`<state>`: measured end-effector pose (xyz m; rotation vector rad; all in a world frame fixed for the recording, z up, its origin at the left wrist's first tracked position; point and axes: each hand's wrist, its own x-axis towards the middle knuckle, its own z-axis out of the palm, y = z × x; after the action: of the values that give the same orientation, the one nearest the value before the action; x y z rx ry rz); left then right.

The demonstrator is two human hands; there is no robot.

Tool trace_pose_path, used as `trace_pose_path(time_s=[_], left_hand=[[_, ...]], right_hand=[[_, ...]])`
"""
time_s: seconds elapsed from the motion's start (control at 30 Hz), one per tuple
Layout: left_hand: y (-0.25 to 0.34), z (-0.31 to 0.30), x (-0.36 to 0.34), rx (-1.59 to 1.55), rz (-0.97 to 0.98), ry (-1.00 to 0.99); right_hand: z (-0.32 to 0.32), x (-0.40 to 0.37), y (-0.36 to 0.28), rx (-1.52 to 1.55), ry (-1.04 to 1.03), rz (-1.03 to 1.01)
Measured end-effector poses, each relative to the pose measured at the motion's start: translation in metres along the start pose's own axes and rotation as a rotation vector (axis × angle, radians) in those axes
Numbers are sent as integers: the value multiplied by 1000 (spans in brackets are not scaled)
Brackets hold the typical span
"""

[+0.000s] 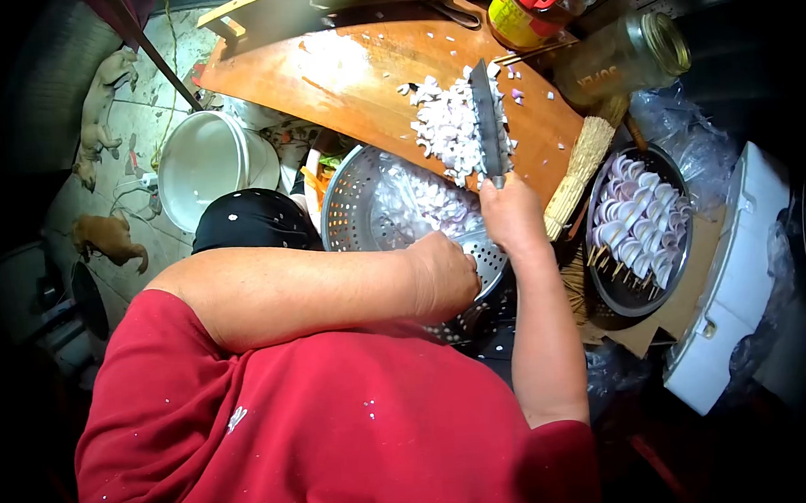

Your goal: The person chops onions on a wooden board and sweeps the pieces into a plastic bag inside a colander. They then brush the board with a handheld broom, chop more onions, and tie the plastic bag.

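In my right hand [512, 213] is the handle of a cleaver [485, 117], its dark blade standing on edge on the wooden cutting board [351, 96]. Diced onion [447, 128] with purple-white pieces lies against the blade, mostly to its left. Below the board's edge sits a metal colander [339, 196], holding more diced onion [419, 201] on what looks like a clear plastic lining. My left hand [444, 275] is closed at the colander's near rim, its fingers partly hidden.
At right, an oval basin [639, 309] holds skewered onion slices [639, 210]. A glass jar [615, 62], a red-capped bottle [528, 17], a straw brush [578, 176] and a foam box piece [719, 283] stand around. At left are a white bucket [170, 172] and two dogs [104, 107] [110, 237].
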<state>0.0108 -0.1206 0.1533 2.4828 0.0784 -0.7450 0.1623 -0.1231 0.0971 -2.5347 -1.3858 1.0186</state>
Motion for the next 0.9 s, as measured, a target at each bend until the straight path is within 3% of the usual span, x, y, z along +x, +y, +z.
trace_pose_path(time_s=[0.13, 0.43, 0.57, 0.9], left_hand=[[3, 3, 3, -16, 48, -24], [3, 3, -4, -75, 54, 6], [-1, -1, -6, -82, 51, -4], [-7, 0, -10, -86, 60, 8]], right_hand=[[17, -11, -10, -171, 119, -34], [-12, -10, -5, 30, 233, -108], [-15, 22, 10, 82, 163, 24], [-12, 47, 33, 139, 147, -83]])
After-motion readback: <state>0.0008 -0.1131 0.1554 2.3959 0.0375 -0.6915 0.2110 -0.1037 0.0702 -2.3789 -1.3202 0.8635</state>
